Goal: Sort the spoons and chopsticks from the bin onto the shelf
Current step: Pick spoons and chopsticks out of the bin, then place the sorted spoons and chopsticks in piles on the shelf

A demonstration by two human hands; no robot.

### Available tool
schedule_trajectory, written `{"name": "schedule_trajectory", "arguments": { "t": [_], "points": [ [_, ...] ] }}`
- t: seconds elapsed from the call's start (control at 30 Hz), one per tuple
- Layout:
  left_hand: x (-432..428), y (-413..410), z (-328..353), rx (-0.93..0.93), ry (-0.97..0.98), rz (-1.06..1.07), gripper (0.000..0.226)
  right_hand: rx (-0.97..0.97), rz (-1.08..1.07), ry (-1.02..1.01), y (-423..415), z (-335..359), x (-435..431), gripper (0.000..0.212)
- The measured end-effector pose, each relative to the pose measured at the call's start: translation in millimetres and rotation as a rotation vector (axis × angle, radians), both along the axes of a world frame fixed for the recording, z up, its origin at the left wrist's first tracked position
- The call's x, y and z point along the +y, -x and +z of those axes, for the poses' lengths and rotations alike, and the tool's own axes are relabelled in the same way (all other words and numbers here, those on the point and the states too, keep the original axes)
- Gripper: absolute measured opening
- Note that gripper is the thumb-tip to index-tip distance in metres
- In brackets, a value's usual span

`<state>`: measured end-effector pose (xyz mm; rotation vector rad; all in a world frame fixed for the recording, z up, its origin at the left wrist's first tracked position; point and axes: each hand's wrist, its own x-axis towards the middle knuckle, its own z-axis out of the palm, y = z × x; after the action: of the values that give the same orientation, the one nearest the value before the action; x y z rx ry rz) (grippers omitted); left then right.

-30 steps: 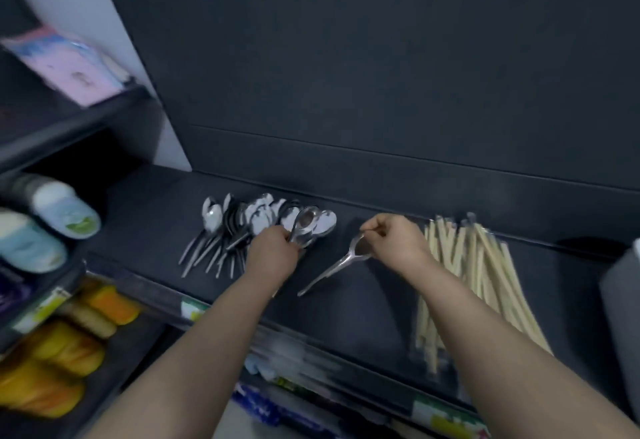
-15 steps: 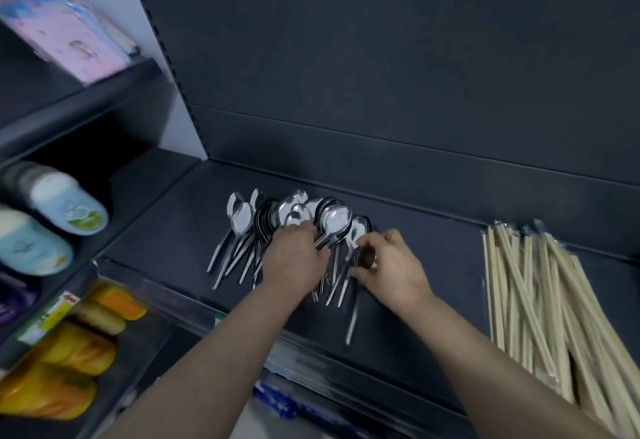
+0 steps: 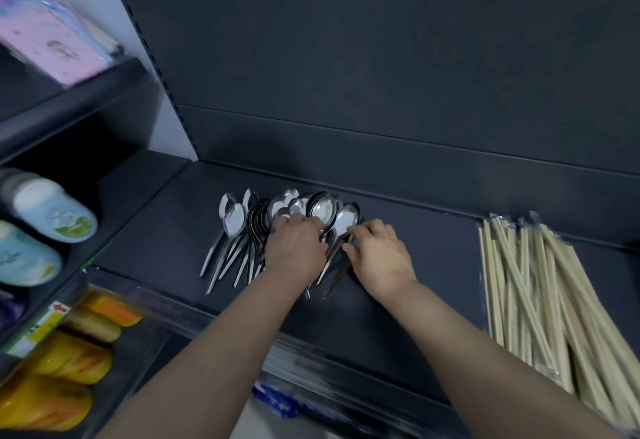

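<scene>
Head view: both hands work at the spoons (image 3: 232, 220), which lie fanned in a heap at the centre of the frame on the dark shelf (image 3: 156, 248), bowls toward the back wall and handles toward the front edge. The left hand (image 3: 294, 248) sits on the middle of the heap, its fingers curled down over the necks of several spoons. The right hand (image 3: 377, 255) is just beside it, with thumb and forefinger bent in on the neck of the rightmost spoon (image 3: 346, 219) in what I read as a pinch. From my desk I cannot tell whether that spoon is lifted or lying flat.

At the right of the frame the chopsticks (image 3: 540, 293) lie in a loose sheaf, some in clear wrapping, well apart from the spoons. The bin is out of frame, so I cannot see what remains in it.

As I judge it, the sort is well along. Both kinds are on the shelf in separate groups, and this step is squaring up the spoon heap. Whatever is left in the bin would follow.

At the left of the frame are slippers (image 3: 52, 206), a pink packet (image 3: 52, 47) above them and yellow packs (image 3: 69, 359) below.
</scene>
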<state>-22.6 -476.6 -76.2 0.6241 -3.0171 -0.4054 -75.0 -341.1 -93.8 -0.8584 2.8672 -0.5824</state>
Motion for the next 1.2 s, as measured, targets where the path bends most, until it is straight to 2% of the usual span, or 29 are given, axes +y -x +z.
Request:
{"name": "schedule_trajectory", "arguments": {
  "t": [0.13, 0.27, 0.43, 0.57, 0.73, 0.97, 1.1, 1.2],
  "points": [
    [26, 18, 10, 0.086, -0.074, -0.070, 0.019, 0.091, 0.009, -0.078, 3, 13, 46, 0.035],
    [85, 45, 27, 0.159, -0.139, -0.196, 0.019, 0.155, -0.114, -0.142, 8, 34, 114, 0.032],
    [191, 74, 46, 0.207, -0.188, -0.381, 0.020, 0.235, -0.312, -0.146, 12, 60, 216, 0.031],
    [286, 86, 60, 0.213, -0.216, -0.498, 0.017, 0.322, -0.434, -0.184, 10, 70, 311, 0.020],
    [400, 86, 71, 0.268, -0.250, -0.612, 0.020, 0.287, -0.535, -0.204, 3, 73, 431, 0.028],
    [511, 99, 61, 0.096, -0.187, -0.673, 0.020, 0.183, -0.678, -0.201, 0, 71, 557, 0.030],
    [544, 104, 42, -0.100, -0.066, -0.642, 0.019, 0.141, -0.707, -0.222, 1, 65, 595, 0.031],
    [558, 107, 36, -0.123, 0.029, -0.661, 0.021, 0.098, -0.700, -0.188, 0, 59, 606, 0.032]
  ]
}}
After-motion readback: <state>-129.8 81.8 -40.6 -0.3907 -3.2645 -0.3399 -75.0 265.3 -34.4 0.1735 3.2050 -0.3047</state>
